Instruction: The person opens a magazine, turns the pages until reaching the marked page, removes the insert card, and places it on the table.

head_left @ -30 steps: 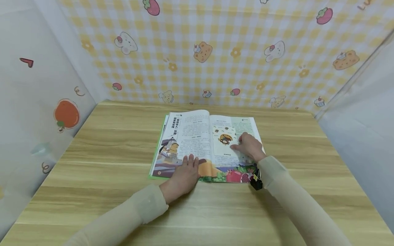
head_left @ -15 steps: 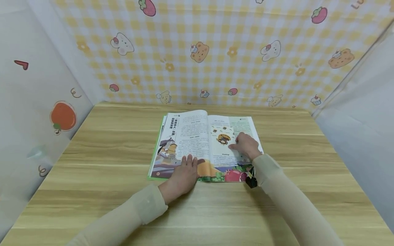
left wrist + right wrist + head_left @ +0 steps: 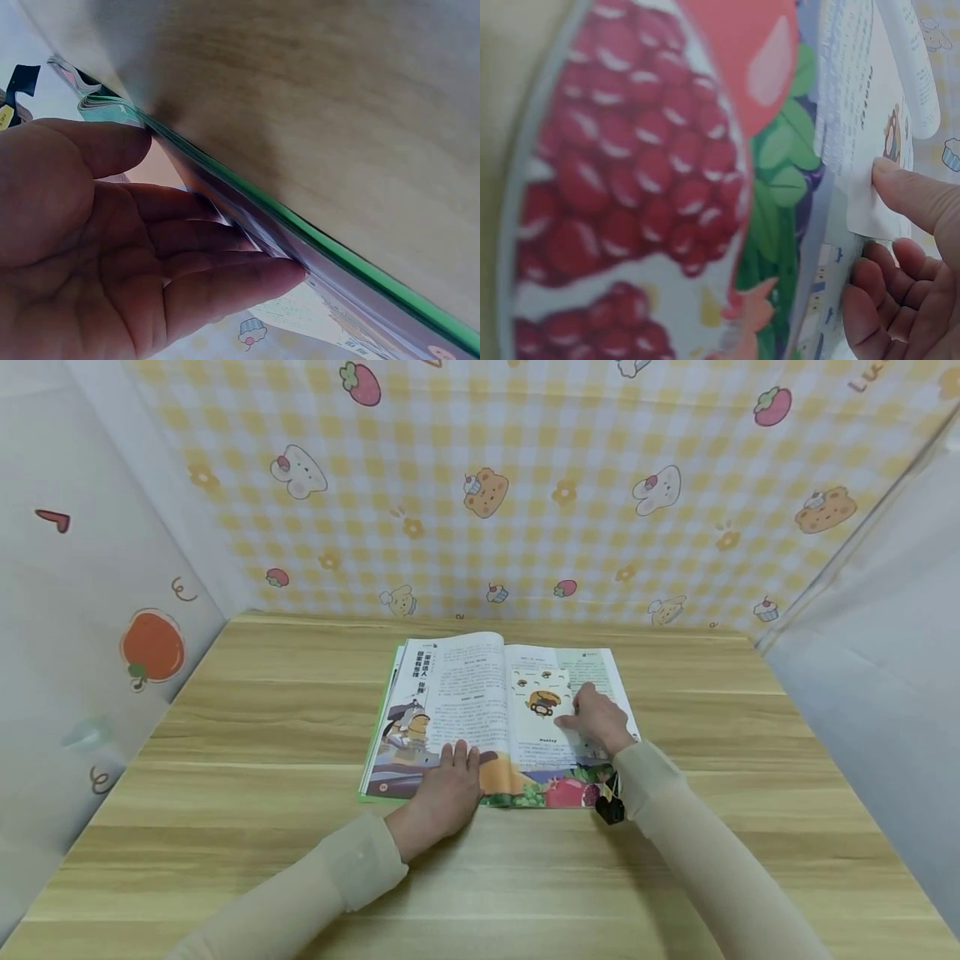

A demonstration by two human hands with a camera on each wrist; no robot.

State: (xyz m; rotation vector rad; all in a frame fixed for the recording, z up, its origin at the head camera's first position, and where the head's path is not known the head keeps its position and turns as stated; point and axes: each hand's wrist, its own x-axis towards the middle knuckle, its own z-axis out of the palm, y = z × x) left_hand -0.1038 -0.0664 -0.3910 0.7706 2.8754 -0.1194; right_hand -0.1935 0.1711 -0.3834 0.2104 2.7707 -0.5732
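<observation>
A magazine (image 3: pixel 472 693) lies spread on the wooden table, its pages printed with text and colourful pictures. On its right-hand page is a white card (image 3: pixel 538 728) with a cartoon monkey. My right hand (image 3: pixel 600 718) pinches the card's right edge; in the right wrist view the thumb presses on the card (image 3: pixel 866 199) and the curled fingers sit at its edge. My left hand (image 3: pixel 447 789) rests with extended fingers on the lower part of the left page. In the left wrist view, the fingertips touch the page near the magazine's green lower edge (image 3: pixel 300 232).
The wooden table (image 3: pixel 262 760) surrounds the magazine. Behind it hangs a yellow checked cloth (image 3: pixel 420 443) with cartoon prints, and white printed cloths flank both sides. A small black object (image 3: pixel 610 810) hangs by the right sleeve.
The head view has shifted slightly. Both hands keep their places, the left on the page and the right at the card's edge; the card stays on the right page.
</observation>
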